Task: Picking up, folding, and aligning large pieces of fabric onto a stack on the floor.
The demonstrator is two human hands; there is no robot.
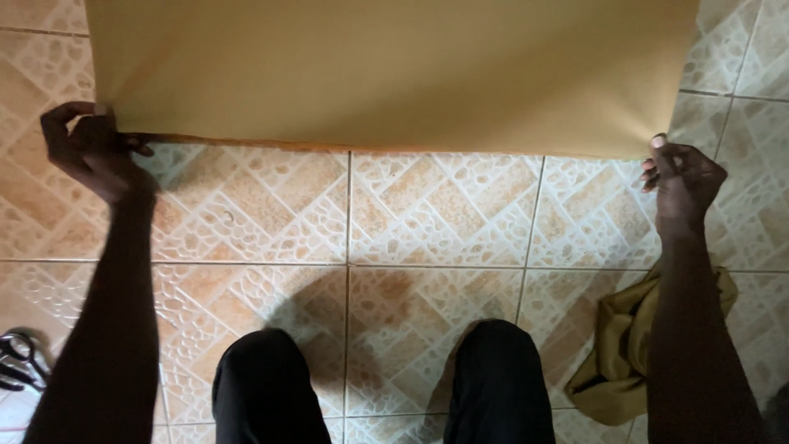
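Both hands are pinching the near edge of a large tan sheet of paper [394, 74]: left hand [90, 148] and right hand [682, 177], fingers clamped on its corners, above the patterned tiled floor [427, 222].

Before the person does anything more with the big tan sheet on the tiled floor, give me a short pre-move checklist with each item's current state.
1. Left hand pinches the near left corner of the large tan paper sheet: ok.
2. Right hand pinches the near right corner: ok.
3. Near edge runs straight between both hands, no sag: ok.
4. Sheet's far edge lies flat: cannot tell, it is out of frame.
5. Patterned beige floor tiles between sheet and knees free of objects: ok.
6. Crumpled mustard-yellow cloth and black-handled scissors away from the sheet: ok, both lie beside the arms.
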